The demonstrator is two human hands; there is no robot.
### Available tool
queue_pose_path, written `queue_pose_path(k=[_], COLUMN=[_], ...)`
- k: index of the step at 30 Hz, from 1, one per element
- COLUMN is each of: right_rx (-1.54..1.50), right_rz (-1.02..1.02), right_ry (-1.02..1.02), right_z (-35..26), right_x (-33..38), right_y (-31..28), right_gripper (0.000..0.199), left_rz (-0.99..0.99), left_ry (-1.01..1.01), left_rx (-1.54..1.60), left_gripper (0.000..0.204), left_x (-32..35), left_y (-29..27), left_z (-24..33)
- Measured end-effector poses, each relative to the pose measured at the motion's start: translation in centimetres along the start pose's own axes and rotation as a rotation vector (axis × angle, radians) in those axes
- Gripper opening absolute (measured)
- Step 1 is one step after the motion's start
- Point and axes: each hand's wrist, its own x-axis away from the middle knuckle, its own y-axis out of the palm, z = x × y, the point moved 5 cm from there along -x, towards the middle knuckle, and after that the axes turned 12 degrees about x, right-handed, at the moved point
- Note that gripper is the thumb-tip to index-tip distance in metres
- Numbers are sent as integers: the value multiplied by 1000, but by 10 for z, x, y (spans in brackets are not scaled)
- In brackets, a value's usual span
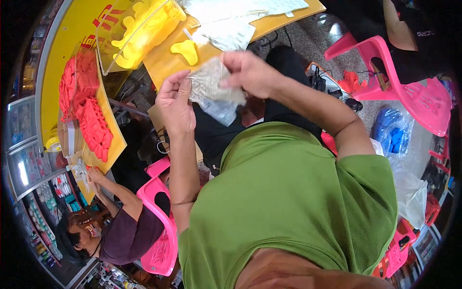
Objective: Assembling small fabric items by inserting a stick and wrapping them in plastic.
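A pale, crinkled plastic bag (211,84) hangs over my lap, its lower end bluish and see-through; what is inside I cannot make out. My left hand (177,101) pinches its left edge between thumb and fingers. On the bag's right side my right hand (248,74) is closed, with its fingertips a little smeared by motion. Just beyond the bag, a flat yellow glove-like piece (185,51) lies on the wooden table (161,65). White fabric pieces (226,29) are spread farther right on that table.
Stacked yellow pieces (144,31) stand at the far left, near a red pile (86,106). A co-worker in a dark purple top (127,236) works at lower left. Pink chairs (409,96) stand to the right, beside a bag of blue items (392,132) on the floor.
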Motion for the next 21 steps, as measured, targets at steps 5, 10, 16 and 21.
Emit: queue_pose_path(k=[5,10,16,21], right_rx=[-24,-21,841,1002], right_rz=[62,23,89,289], right_ry=[102,-91,-241,-364], right_z=[16,11,18,11], right_x=[-1,-5,-2,8], right_y=[-4,-3,6,8], right_gripper=[22,32,49,33], left_rz=[-16,-66,27,84], left_ry=[-81,-262,-455,-342], left_rx=[4,446,732,702], left_gripper=[23,57,54,33], left_x=[11,30,52,53], left_y=[-11,-8,-9,-12], left_z=[-20,-46,-86,-88])
